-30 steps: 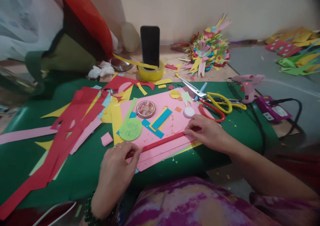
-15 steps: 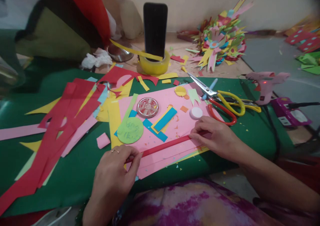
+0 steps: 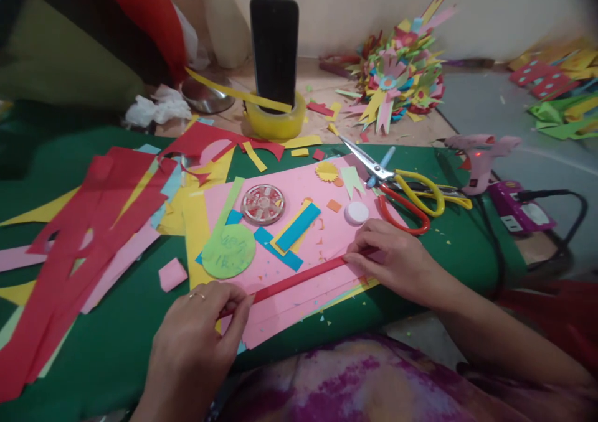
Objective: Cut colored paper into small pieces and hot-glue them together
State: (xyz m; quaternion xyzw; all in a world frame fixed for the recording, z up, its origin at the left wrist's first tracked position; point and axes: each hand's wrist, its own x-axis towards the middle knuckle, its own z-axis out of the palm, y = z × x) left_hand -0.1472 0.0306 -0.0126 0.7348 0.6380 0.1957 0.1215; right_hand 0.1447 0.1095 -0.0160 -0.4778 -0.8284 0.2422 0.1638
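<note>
A narrow red paper strip [image 3: 299,279] is stretched between my two hands, low over the stacked pink paper [image 3: 280,313]. My left hand [image 3: 200,332] pinches its left end, and my right hand [image 3: 392,260] pinches the other end between thumb and fingers. Just beyond the strip lie blue paper strips [image 3: 299,226], a green paper circle [image 3: 228,252] with handwriting on it, and a round clear case [image 3: 263,204]. Close to my right hand are a small white disc [image 3: 357,213] and scissors [image 3: 383,172] with yellow and red handles.
Red paper offcuts [image 3: 93,223] cover the left side of the green surface [image 3: 327,341]. A phone [image 3: 275,51] stands in a tape roll [image 3: 275,122] at the back. To the right are a pink glue gun [image 3: 476,160] with a lit red light, a purple power socket [image 3: 521,210] and a paper-flower bundle [image 3: 402,79].
The view has shifted slightly, so most things appear further left. Both hands keep their pinch on the red strip, with almost no change in its position over the pink paper.
</note>
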